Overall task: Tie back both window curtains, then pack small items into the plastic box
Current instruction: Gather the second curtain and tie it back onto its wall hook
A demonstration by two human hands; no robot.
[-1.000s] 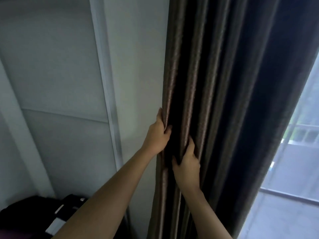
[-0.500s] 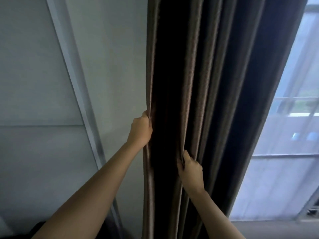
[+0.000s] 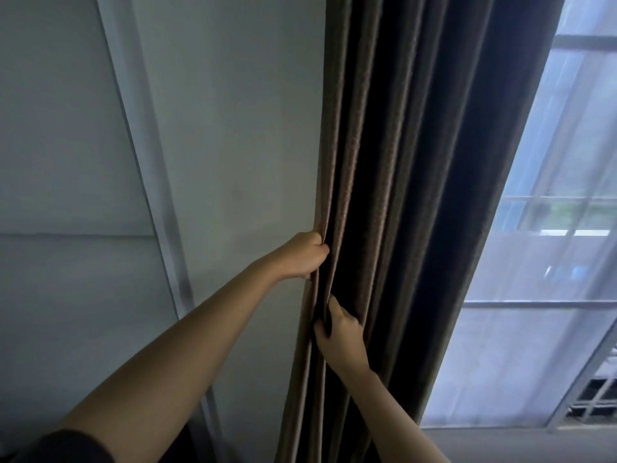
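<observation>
You faced a pale grey wall; a lighter vertical trim strip slanted down it, with a horizontal seam left of the strip. The window sat at your right, letting in hazy daylight. A metal grille showed lower right. The room was dim.

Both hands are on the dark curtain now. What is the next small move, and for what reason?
Probably the right hand should reach right and pull the loose pleats toward the left hand, which grips the edge of the curtain by the wall. Only the first folds are gathered, and no tie shows.
</observation>
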